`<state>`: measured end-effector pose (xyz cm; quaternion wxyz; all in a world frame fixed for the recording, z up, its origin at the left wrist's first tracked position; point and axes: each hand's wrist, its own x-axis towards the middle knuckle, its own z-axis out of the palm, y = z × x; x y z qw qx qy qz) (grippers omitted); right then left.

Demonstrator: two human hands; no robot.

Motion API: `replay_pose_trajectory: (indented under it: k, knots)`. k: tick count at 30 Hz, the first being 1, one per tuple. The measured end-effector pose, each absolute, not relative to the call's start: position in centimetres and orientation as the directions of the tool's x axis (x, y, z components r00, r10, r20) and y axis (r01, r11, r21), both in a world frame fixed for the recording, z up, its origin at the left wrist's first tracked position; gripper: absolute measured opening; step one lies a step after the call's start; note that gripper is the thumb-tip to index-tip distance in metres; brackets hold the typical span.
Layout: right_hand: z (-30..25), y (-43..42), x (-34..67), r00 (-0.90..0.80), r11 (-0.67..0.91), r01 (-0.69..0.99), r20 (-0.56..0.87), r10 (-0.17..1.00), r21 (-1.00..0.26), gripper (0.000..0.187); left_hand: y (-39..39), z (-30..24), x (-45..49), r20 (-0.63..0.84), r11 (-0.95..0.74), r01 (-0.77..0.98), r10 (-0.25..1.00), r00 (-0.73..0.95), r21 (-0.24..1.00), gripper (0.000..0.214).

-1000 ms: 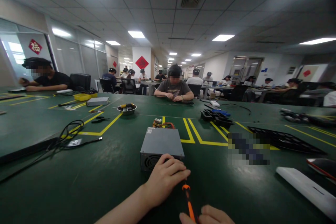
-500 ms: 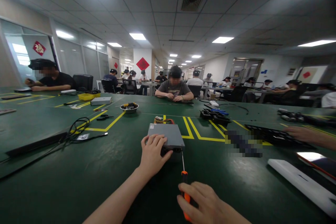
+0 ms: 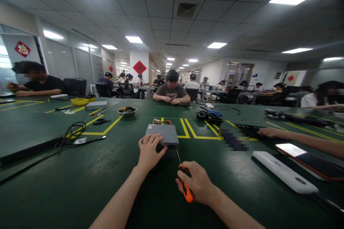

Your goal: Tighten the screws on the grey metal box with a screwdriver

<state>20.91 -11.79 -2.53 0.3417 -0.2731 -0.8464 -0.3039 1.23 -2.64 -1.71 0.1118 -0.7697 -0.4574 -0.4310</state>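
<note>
The person's bare, slim-fingered left hand (image 3: 151, 152) runs into a narrow, rounded left wrist (image 3: 142, 167) and a smooth, bare left forearm (image 3: 120, 198) that widens toward the view's lower edge. The bare, slim-fingered right hand (image 3: 198, 181) matches in build, its bare right forearm (image 3: 232, 206) likewise smooth and tapered. Finer detail is too small to tell.

Read from the middle of the view, the green worktop (image 3: 67, 186) with yellow tape lines (image 3: 113, 125) spreads around six o'clock. Toward nine sit a metal bowl (image 3: 127, 115), a grey box (image 3: 96, 105) and a yellow tray (image 3: 80, 102). Tangled black cable (image 3: 65, 136) lies between eight and nine. Black plastic parts (image 3: 206, 116) rest between three and four; a white device (image 3: 282, 170), near four, lies beside a dark, red-edged one (image 3: 311, 161). A red diamond sign (image 3: 139, 67) hangs at ten, a ceiling vent (image 3: 186, 10) at twelve.
</note>
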Motion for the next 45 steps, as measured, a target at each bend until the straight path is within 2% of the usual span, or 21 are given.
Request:
replay_pose_trajectory:
  k: [4,10,18,22,27,31,35,41,45]
  knots:
    - [-2.6,-11.4,21.3,-0.603,0.621,0.706,0.749,0.274,0.341,0.008,-2.6,-1.8,1.2,0.761,-0.556,0.802,0.611,0.217,0.217,0.034]
    - [-2.7,-11.1,21.5,-0.578,0.658,0.691,0.775,0.254,0.299,0.009,-2.5,-1.8,1.0,0.747,-0.560,0.798,0.623,0.230,0.222,0.034]
    - [-2.9,-11.1,21.9,-0.647,0.663,0.656,0.721,0.248,0.361,0.009,-2.5,-1.4,1.1,0.733,-0.566,0.789,0.638,0.237,0.238,0.033]
    - [-2.7,-10.6,21.6,-0.633,0.674,0.653,0.737,0.236,0.344,0.017,-2.4,-1.4,1.0,0.727,-0.572,0.787,0.640,0.249,0.234,0.034]
    - [-3.0,-10.6,21.1,-0.618,0.714,0.628,0.756,0.217,0.309,0.011,-2.2,-1.5,1.0,0.714,-0.560,0.793,0.656,0.245,0.242,0.034]
    - [-3.1,-10.9,21.1,-0.646,0.735,0.617,0.714,0.269,0.281,0.023,-2.1,-1.4,1.0,0.700,-0.554,0.792,0.672,0.243,0.257,0.033]
    - [-2.4,-11.6,21.1,-0.660,0.725,0.604,0.718,0.223,0.331,0.019,-3.0,-1.3,0.9,0.691,-0.557,0.788,0.679,0.250,0.263,0.032]
    - [-2.0,-13.7,21.0,-0.735,0.694,0.543,0.667,0.120,0.473,0.008,-6.5,-1.4,1.2,0.700,-0.567,0.782,0.668,0.251,0.260,0.033]
    - [-2.7,-15.0,20.7,-0.689,0.672,0.597,0.710,0.149,0.438,0.009,-7.9,-1.5,1.6,0.717,-0.564,0.779,0.660,0.227,0.273,0.032]
